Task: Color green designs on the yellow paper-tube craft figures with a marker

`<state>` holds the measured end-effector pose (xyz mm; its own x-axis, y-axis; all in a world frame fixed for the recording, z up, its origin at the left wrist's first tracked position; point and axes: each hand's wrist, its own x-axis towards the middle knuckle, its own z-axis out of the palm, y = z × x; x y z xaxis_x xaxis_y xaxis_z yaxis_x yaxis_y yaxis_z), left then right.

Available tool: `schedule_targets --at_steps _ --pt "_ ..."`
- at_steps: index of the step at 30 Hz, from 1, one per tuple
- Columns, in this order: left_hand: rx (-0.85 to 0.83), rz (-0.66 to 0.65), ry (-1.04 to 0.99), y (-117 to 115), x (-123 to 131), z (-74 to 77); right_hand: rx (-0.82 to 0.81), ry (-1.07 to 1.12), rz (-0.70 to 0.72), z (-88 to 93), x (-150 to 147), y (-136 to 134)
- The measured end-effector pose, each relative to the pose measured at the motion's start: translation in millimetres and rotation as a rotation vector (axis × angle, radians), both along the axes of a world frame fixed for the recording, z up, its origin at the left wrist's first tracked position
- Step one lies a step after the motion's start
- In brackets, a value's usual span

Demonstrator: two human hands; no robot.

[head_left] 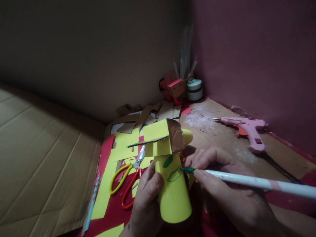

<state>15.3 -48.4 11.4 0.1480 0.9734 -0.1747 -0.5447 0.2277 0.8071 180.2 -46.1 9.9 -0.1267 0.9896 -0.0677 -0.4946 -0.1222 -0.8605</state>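
Observation:
My left hand [149, 194] is wrapped round a yellow paper tube figure [174, 200] topped with a boxy yellow and brown cardboard head piece. On the tube there is a filled green leaf shape [168, 161] and below it a green outline of another leaf. In my right hand [222, 184] is a white marker pen [247, 181], pinched near its green tip, which meets the right end of the outlined leaf. Just left of my left hand lie scissors [134, 168] with one yellow and one red handle, blades partly hidden behind the figure.
A pink glue gun [247, 126] lies at the right with its cord. Cardboard scraps [145, 113] and yellow paper [103, 194] cover the left side. At the back stand a small box-headed figure [176, 88] and a pale lidded jar [195, 89]. A cardboard sheet [44, 158] leans left.

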Motion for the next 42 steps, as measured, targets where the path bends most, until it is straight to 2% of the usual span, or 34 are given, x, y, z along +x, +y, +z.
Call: schedule_targets --at_steps 14,19,24,33,42 --pt "0.011 0.003 0.013 0.2 1.6 2.8 -0.010 0.000 -0.054 0.3 -2.3 -0.3" --pt "0.011 -0.025 -0.008 0.5 1.0 2.6 0.036 0.044 -0.083 0.0 -4.5 -0.1" --pt "0.007 0.001 -0.005 0.2 2.0 2.8 0.021 -0.001 -0.021 0.7 -1.9 0.2" --pt "-0.020 0.014 0.010 -0.7 1.7 2.1 0.065 -0.026 -0.073 1.0 -3.0 -0.2" --pt "-0.038 0.004 0.026 -2.1 -0.2 1.8 0.060 -0.019 -0.067 -1.5 -1.1 -0.3"
